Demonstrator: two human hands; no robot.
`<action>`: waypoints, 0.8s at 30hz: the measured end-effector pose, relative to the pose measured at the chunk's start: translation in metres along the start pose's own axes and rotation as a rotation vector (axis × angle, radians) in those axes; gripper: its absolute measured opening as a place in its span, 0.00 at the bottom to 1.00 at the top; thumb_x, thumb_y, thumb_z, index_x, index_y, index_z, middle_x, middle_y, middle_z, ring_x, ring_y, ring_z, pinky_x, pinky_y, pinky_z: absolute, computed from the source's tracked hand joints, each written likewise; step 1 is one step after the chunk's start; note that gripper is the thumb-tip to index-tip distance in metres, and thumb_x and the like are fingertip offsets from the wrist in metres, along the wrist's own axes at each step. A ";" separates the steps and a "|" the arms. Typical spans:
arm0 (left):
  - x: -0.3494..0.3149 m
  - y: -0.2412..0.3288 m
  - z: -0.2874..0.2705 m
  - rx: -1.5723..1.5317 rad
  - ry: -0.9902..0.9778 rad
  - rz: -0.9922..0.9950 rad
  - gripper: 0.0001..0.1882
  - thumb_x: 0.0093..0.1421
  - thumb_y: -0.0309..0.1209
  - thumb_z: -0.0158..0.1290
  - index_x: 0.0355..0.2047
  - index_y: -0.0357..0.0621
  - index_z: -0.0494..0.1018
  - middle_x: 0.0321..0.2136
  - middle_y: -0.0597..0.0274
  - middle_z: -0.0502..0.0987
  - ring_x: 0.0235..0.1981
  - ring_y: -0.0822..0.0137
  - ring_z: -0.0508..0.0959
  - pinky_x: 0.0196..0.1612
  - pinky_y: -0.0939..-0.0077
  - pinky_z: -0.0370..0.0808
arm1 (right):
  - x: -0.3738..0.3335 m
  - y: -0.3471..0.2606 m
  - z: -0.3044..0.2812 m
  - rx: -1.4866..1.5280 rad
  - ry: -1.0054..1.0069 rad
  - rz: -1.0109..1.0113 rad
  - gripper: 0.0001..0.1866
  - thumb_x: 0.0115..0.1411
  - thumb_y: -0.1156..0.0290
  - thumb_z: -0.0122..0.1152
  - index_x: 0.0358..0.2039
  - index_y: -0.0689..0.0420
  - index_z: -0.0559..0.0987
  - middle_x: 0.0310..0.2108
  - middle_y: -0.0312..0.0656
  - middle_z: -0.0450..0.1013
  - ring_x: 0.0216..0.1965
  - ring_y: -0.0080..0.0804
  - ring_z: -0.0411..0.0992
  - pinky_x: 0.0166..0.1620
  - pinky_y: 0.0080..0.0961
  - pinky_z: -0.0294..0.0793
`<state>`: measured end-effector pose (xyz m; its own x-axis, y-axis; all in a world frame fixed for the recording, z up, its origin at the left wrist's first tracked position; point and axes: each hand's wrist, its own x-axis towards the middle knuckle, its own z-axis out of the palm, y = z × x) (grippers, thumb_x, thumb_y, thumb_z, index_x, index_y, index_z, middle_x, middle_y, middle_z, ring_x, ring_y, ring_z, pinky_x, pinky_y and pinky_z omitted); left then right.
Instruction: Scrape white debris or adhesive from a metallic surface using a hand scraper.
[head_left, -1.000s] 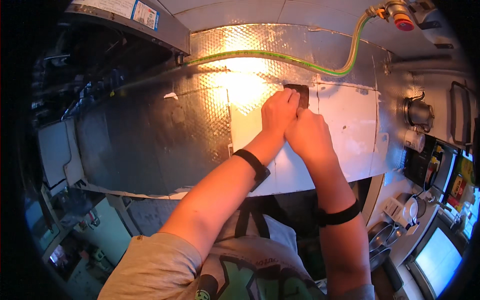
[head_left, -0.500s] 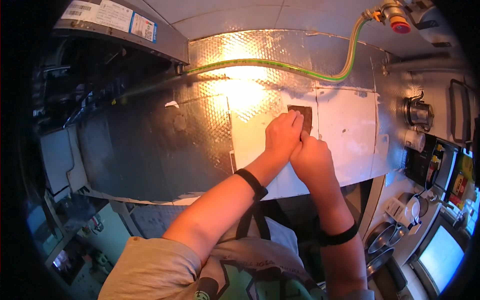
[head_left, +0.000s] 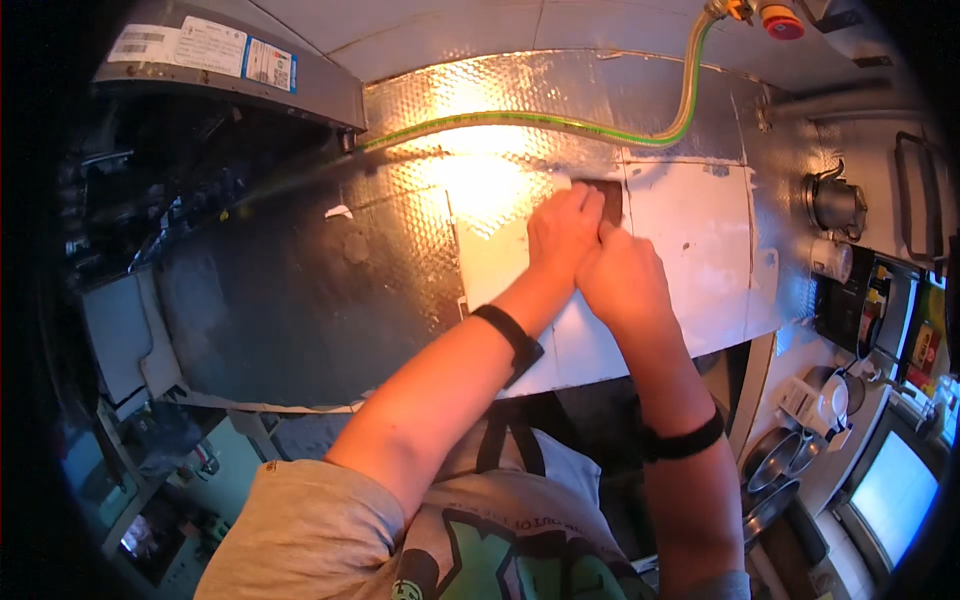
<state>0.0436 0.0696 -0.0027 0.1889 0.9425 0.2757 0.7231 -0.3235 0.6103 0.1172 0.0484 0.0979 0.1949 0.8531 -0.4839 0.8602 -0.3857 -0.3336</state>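
Observation:
Both my hands press together on a dark brown flat rectangular piece (head_left: 612, 204), which lies against the white part of the worktop (head_left: 700, 290). My left hand (head_left: 562, 228) is closed over its left side, fingers curled down. My right hand (head_left: 622, 272) is closed just nearer to me and to the right, its fingers bunched at the piece's near edge. Its exact kind is hard to make out, since my hands cover much of it. Left of the white part, the surface carries shiny dimpled foil (head_left: 405, 215), dark toward the left.
A clear green-striped hose (head_left: 560, 121) runs across the back to a valve with a red knob (head_left: 781, 22). A metal-cased appliance (head_left: 225, 85) stands at the back left. At right are a metal kettle (head_left: 838, 203), pans (head_left: 772, 455) and a screen (head_left: 893, 503).
My hands and the brown piece have slid slightly farther from me along the white surface. The whole view has shifted a little as well. The grip looks the same.

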 end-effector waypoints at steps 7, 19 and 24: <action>-0.003 -0.005 0.006 0.022 0.018 0.066 0.10 0.50 0.30 0.56 0.34 0.44 0.78 0.33 0.62 0.77 0.34 0.61 0.79 0.35 0.66 0.78 | -0.004 -0.001 -0.002 -0.001 -0.050 0.083 0.17 0.61 0.65 0.50 0.42 0.62 0.81 0.37 0.67 0.76 0.44 0.67 0.75 0.50 0.53 0.73; -0.016 0.004 0.008 0.014 0.009 0.019 0.07 0.56 0.31 0.57 0.34 0.43 0.79 0.27 0.61 0.76 0.31 0.57 0.79 0.31 0.64 0.76 | -0.013 0.001 -0.012 0.029 -0.061 0.103 0.18 0.59 0.67 0.50 0.42 0.64 0.82 0.39 0.67 0.76 0.45 0.66 0.74 0.52 0.51 0.73; -0.003 0.000 0.001 0.019 -0.009 0.039 0.09 0.52 0.30 0.57 0.34 0.44 0.79 0.28 0.61 0.76 0.31 0.58 0.79 0.32 0.63 0.77 | -0.005 0.003 -0.003 -0.024 -0.046 0.035 0.15 0.59 0.66 0.53 0.34 0.66 0.81 0.35 0.65 0.78 0.41 0.63 0.78 0.46 0.49 0.78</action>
<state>0.0437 0.0668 -0.0045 0.2231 0.9301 0.2917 0.7277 -0.3580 0.5850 0.1203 0.0442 0.1021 0.2036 0.8220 -0.5318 0.8643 -0.4061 -0.2968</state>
